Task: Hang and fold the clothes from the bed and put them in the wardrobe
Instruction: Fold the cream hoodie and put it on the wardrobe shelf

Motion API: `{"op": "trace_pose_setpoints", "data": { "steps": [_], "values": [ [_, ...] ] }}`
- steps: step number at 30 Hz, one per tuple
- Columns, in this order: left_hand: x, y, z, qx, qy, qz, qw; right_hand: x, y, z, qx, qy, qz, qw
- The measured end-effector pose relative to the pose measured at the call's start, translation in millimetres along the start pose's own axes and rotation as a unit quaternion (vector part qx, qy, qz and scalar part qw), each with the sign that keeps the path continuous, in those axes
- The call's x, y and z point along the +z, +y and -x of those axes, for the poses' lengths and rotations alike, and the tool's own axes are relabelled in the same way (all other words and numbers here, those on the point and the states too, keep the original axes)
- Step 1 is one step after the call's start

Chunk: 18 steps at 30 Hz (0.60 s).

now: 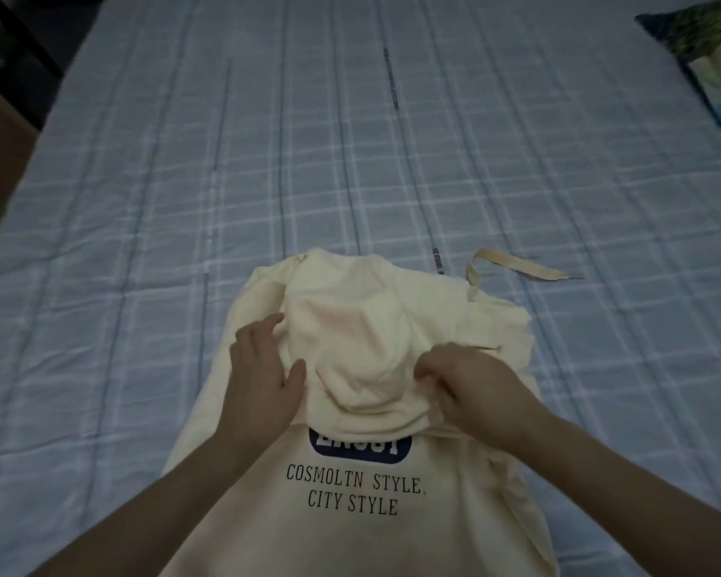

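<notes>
A cream hoodie with black lettering and a dark blue badge lies flat on the bed in front of me. Its hood is folded down over the upper part and partly covers the badge. My left hand rests on the hood's left edge with fingers spread and straight. My right hand pinches the hood's right edge, fingers curled into the cloth. A flat cream drawstring trails onto the bed at the upper right.
The bed carries a pale blue checked cover that spreads wide beyond the hoodie. A green and blue patterned pillow lies at the far right corner. Dark furniture and brown floor show past the bed's left edge.
</notes>
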<state>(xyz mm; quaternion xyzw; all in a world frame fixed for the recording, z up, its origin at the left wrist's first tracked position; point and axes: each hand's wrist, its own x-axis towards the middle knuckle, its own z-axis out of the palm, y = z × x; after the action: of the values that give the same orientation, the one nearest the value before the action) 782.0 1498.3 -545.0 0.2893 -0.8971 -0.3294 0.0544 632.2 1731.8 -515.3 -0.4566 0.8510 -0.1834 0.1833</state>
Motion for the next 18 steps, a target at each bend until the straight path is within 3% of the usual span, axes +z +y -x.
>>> {"op": "trace_pose_setpoints", "data": {
  "steps": [2,4,5,7,10,13,15,18],
  "values": [
    [-4,8,-7,0.125,0.049,-0.046,0.990,-8,-2,-11,0.046,0.126,-0.044,0.990],
    [-7,20,-19,0.222,0.025,-0.047,0.974,-5,-4,-21,0.057,0.185,-0.073,0.978],
    [-7,28,-27,0.260,-0.001,-0.054,0.964,0,-4,-25,0.048,0.176,-0.069,0.981],
    [1,33,-34,0.304,-0.079,-0.067,0.947,16,0,-28,0.015,0.080,-0.007,0.997],
    [22,13,-30,0.239,-0.207,-0.172,0.933,41,28,-19,0.007,-0.071,0.125,0.990],
    [35,-5,-25,0.150,-0.261,-0.298,0.906,38,52,-15,0.014,-0.093,0.141,0.986],
    [32,19,-32,0.124,-0.244,-0.296,0.915,28,57,-18,0.006,-0.111,0.097,0.989],
    [29,61,-41,0.153,-0.084,-0.178,0.968,12,56,-33,0.054,-0.045,-0.074,0.995]
  ]
}}
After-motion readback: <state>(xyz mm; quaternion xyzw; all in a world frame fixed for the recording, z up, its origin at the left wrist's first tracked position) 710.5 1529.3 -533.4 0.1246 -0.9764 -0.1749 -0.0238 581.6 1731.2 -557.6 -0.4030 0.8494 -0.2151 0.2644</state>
